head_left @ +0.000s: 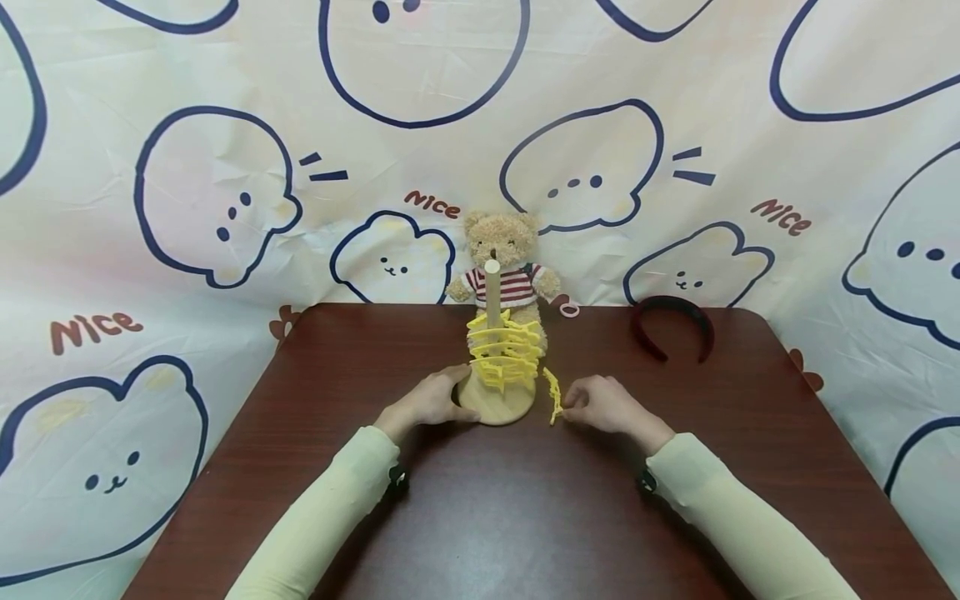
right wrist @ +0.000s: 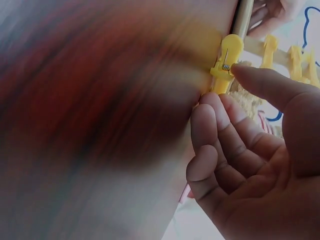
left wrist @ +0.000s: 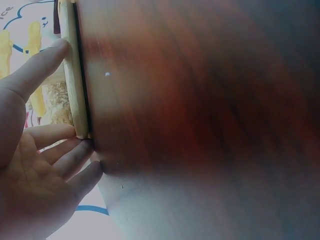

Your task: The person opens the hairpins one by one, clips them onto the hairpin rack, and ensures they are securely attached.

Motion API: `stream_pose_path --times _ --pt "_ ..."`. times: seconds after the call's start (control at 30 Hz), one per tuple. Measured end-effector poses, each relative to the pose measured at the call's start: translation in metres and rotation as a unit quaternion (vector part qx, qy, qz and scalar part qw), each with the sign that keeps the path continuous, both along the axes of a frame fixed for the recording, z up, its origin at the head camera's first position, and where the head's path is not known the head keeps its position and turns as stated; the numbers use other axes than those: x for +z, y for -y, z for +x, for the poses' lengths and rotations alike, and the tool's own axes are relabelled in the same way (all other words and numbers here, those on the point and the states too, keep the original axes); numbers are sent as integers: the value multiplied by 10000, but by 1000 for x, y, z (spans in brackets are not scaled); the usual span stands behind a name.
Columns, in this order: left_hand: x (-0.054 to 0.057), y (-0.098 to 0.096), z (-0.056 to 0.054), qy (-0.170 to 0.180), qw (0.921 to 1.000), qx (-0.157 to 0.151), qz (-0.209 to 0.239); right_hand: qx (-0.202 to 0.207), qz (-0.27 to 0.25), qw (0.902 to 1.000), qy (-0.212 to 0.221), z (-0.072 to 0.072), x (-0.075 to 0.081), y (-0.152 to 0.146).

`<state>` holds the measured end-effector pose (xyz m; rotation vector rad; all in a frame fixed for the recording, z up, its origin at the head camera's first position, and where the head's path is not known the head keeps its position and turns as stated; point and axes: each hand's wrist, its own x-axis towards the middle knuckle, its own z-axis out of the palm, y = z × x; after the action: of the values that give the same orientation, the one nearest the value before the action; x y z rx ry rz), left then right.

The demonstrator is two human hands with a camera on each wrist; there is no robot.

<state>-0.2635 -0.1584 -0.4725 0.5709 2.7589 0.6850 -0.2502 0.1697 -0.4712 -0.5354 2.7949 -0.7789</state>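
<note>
A wooden stand has a round base (head_left: 497, 410) and an upright post (head_left: 492, 292). Several yellow hair clips (head_left: 506, 350) are stacked around the lower part of that post. My left hand (head_left: 427, 398) grips the base's rim, its thumb (left wrist: 52, 52) on the upper face and its fingers along the edge. To the right of the base, a separate yellow hair clip (head_left: 553, 398) lies at the fingertips of my right hand (head_left: 606, 406). In the right wrist view, thumb and forefinger pinch this clip (right wrist: 221, 86) near its small metal spring (right wrist: 226, 67).
Behind the stand sits a teddy bear (head_left: 504, 242) in a striped shirt. A pink ring-shaped hair tie (head_left: 562, 312) lies at the back edge of the brown table (head_left: 360, 350). Further right is a dark red headband (head_left: 643, 329). A printed cloth (head_left: 420, 167) hangs behind.
</note>
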Motion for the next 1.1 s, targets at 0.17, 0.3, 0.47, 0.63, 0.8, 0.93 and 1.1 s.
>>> stream_pose_path --times 0.17,0.3,0.47,0.63,0.8,0.93,1.1 --pt "0 0 0 -13 10000 15 -6 -373 69 9992 145 -1 2 -6" --pt "-1 1 0 -41 10000 8 2 -468 263 9985 120 1 1 -4" --pt "0 1 0 1 10000 -14 2 -584 515 9969 128 5 0 3" --pt "1 1 0 -11 10000 -22 -22 -676 607 9957 186 5 1 7" --pt "1 1 0 -79 10000 -53 -9 -667 745 9950 25 3 1 4" --pt "0 1 0 -93 9999 -72 -3 -698 787 9944 30 3 2 4" --pt "0 1 0 -71 9999 -85 -11 -662 817 9944 -106 3 3 6"
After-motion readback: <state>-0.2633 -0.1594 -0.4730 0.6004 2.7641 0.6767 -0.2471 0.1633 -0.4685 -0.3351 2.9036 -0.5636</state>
